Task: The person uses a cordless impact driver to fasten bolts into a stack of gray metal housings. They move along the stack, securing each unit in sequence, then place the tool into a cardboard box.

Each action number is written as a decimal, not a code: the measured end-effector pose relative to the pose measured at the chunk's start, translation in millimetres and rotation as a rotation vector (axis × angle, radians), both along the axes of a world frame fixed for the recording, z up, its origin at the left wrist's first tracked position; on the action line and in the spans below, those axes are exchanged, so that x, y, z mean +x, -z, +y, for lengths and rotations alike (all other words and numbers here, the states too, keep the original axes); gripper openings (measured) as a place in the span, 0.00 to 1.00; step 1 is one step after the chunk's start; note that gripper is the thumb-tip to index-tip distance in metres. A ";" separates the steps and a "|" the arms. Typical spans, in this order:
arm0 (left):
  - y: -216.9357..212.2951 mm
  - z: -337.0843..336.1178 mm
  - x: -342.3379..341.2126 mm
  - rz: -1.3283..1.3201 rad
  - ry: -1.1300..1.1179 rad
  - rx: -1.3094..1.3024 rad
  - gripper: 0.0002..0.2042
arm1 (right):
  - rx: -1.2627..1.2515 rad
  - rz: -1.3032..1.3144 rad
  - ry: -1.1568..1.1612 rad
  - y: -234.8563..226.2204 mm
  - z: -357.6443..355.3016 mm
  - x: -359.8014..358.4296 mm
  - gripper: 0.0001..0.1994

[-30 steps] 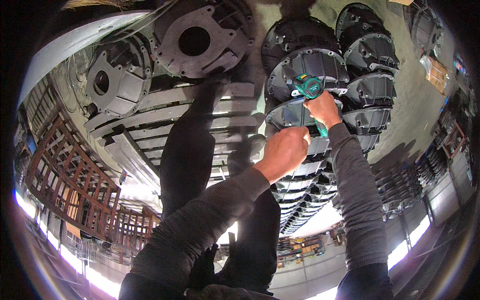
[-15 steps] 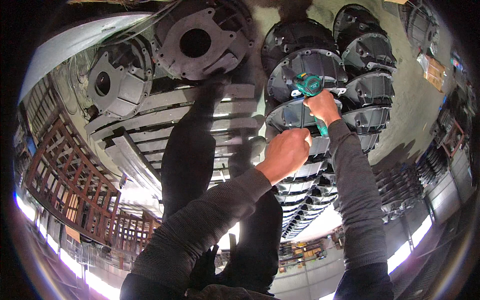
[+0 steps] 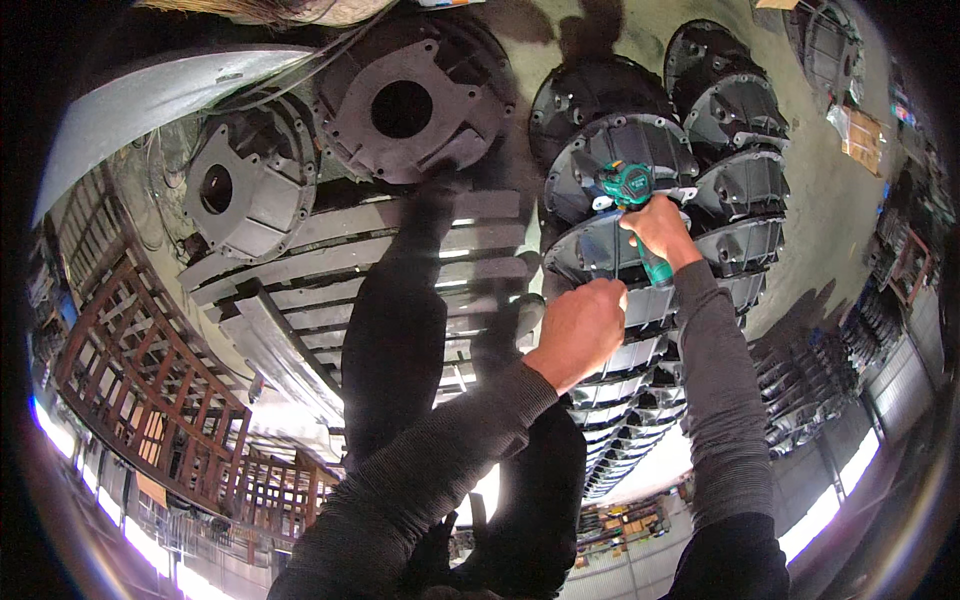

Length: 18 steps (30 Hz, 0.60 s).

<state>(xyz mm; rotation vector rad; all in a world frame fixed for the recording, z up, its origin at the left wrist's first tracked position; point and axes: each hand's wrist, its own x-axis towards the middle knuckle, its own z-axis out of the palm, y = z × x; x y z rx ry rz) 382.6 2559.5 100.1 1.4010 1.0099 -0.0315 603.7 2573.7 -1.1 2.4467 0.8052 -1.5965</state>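
My right hand (image 3: 660, 230) is wrapped round the grip of a green and black cordless drill (image 3: 628, 184), whose head lies over a row of dark metal bell-shaped housings (image 3: 617, 145). The drill's lower end shows below my fingers. Nearer and to the left, my left hand (image 3: 583, 330) is closed, its fingers curled in front of another housing of the same row (image 3: 590, 243). What the left fingers hold, if anything, is hidden. The drill's working tip is hard to make out against the dark metal.
A second row of housings (image 3: 738, 185) stands to the right. Two large castings with round holes, one bigger (image 3: 450, 115) and one smaller (image 3: 245, 215), lie at the far left. Slatted boards (image 3: 480, 205) lie beneath my legs. Brown wooden crates (image 3: 140, 370) stand at the left.
The whole scene has shifted slightly down and to the right in view. Both hands stay over the same row, the drill still in my right hand.
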 end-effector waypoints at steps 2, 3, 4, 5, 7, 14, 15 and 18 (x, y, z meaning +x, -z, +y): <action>-0.5 4.9 -1.7 -0.001 0.074 0.108 0.05 | 0.005 0.030 0.136 -4.6 3.0 -6.9 0.13; -0.6 7.6 -3.0 -0.002 0.113 0.155 0.06 | -0.036 -0.020 0.104 -7.4 7.2 -7.0 0.13; 0.0 10.4 -4.2 0.007 0.163 0.228 0.04 | 0.004 0.017 0.147 -11.0 9.8 -8.3 0.13; -0.6 11.9 -4.1 0.024 0.216 0.254 0.04 | 0.044 0.044 0.188 -16.9 13.2 -5.7 0.14; -1.6 14.2 -2.1 0.056 0.336 0.295 0.04 | 0.161 0.126 0.278 -16.8 29.9 0.1 0.12; 6.7 20.9 1.2 0.006 0.492 0.402 0.05 | 0.154 0.290 0.391 64.6 133.2 24.4 0.11; 7.4 22.2 2.3 0.013 0.468 0.415 0.05 | 0.104 0.265 0.392 75.1 141.1 25.1 0.10; 7.8 27.8 6.8 0.037 0.445 0.380 0.04 | 0.032 0.141 0.238 92.4 153.5 29.2 0.12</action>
